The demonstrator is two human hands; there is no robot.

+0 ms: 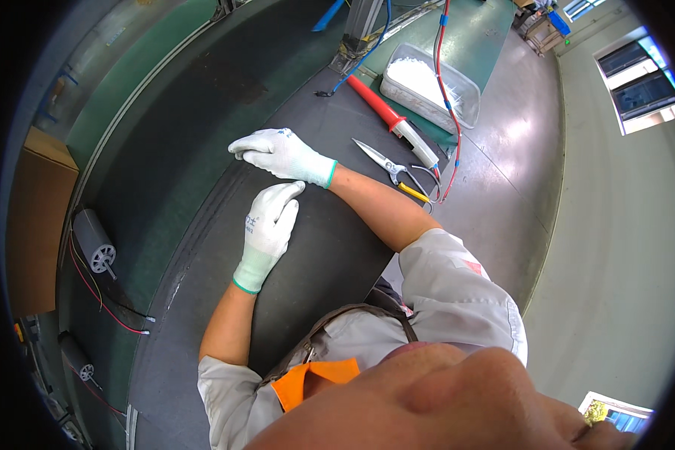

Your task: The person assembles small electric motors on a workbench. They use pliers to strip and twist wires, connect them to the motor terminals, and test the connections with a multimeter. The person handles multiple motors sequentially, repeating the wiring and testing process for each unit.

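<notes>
Both my hands wear white work gloves with green cuffs and rest above the dark mat (322, 255). My left hand (265, 225) is open, fingers loosely bent and thumb apart, holding nothing I can see. Just beyond it, my right hand (283, 155) points left with fingers loosely extended, thumb slightly apart, and nothing visible in it. To the right of that hand lie scissors (386, 161) with metal blades and a partly yellow handle. Beside them is a red and white stick-shaped tool (379, 105).
A grey motor (96, 241) with wires lies on the dark green belt (165, 150); another motor (79, 356) is nearer me. A cardboard box (41, 225) stands at the left. A plastic bin (465, 112) holds white pieces. Red and blue hoses (442, 75) hang down.
</notes>
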